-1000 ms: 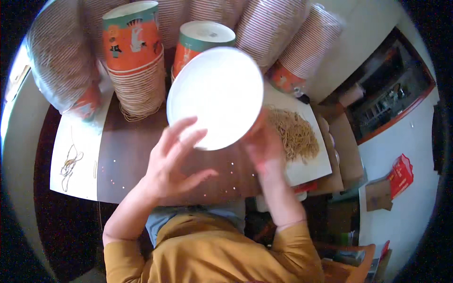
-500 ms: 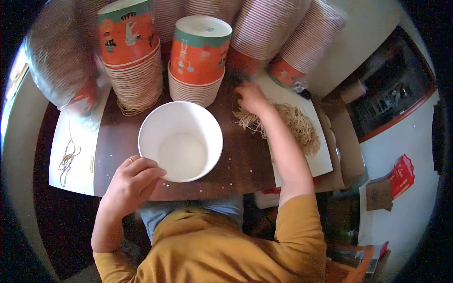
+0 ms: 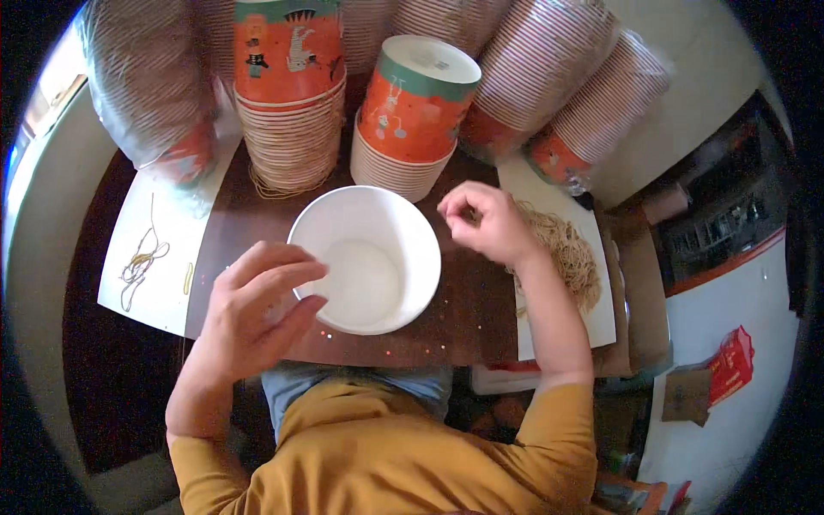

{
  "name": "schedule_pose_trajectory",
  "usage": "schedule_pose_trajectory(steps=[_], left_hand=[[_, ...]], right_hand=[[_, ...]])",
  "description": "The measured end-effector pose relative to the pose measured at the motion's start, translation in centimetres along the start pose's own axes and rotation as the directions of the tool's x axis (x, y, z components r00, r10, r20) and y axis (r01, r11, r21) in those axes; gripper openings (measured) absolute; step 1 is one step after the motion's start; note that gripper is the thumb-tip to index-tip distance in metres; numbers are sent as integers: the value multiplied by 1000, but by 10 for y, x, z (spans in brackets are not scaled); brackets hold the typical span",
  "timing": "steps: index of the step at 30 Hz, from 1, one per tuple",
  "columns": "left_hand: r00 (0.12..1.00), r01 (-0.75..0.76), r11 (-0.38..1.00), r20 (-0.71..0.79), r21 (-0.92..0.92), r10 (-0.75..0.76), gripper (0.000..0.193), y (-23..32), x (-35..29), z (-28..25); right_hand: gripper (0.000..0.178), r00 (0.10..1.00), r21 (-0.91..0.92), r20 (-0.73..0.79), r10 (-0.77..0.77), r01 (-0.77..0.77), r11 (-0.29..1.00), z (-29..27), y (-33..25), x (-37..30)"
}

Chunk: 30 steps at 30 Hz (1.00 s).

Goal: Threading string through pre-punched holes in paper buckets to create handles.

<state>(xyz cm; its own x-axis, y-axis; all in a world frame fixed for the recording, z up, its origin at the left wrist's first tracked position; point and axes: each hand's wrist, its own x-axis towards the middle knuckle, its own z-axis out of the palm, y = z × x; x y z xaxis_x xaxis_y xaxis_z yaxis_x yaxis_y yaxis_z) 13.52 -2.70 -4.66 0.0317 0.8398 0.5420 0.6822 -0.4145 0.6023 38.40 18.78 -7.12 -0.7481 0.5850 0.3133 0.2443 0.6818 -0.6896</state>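
The left grip (image 3: 236,318) was held wide, thumb and fingers parted at the near left rim of one white bucket (image 3: 360,283), which was set mouth up on the brown desk (image 3: 245,225); whether the rim was touched could not be told. The right grip (image 3: 491,227) was curled narrow beside the bucket's right rim, and whether anything was pinched in it could not be told. To its right, one heap of tan strands (image 3: 566,257) was spread on a white panel (image 3: 549,342). Beyond the bucket, two stacks of orange-and-green buckets (image 3: 412,124) were stood bottom up, backed by plastic-wrapped stacks (image 3: 541,64), some partly hidden. At left, one tangle of dark strands (image 3: 142,260) and one yellowish strip (image 3: 187,277) were laid on a second white panel (image 3: 167,305).
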Motion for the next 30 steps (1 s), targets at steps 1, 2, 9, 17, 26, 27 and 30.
schedule_pose_trajectory(steps=[1, 2, 9, 17, 26, 27, 30], left_hand=[[999, 37, 999, 11, -28, -37, 33, 7, 8, 6], [997, 77, 996, 20, -50, -76, 33, 14, 14, 9], [988, -126, 988, 82, -91, 134, 16, 7, 41, 39], [989, -140, 990, -55, 12, 140, 8, 7, 49, 16], [970, 59, 997, -232, -47, -68, 8, 11, 29, -26], [960, 101, 990, -252, -99, -123, 9, 16, 27, -31], [927, 29, 971, -357, -236, -114, 19, 17, 13, -34]], right_hand=[[8, 996, -47, 25, -81, 82, 996, 2, -15, -4], [8, 990, -82, 56, -127, 131, 988, 5, -35, -5], [15, 944, -242, 161, -289, 321, 916, 16, -89, -3], [28, 925, 688, 362, 115, -349, 637, 23, -105, 15], [7, 871, 37, -97, -482, 487, 872, 50, -140, 49], [7, 833, 43, -126, -538, 547, 836, 53, -143, 54], [6, 811, 96, -168, -560, 579, 810, 53, -151, 60]])
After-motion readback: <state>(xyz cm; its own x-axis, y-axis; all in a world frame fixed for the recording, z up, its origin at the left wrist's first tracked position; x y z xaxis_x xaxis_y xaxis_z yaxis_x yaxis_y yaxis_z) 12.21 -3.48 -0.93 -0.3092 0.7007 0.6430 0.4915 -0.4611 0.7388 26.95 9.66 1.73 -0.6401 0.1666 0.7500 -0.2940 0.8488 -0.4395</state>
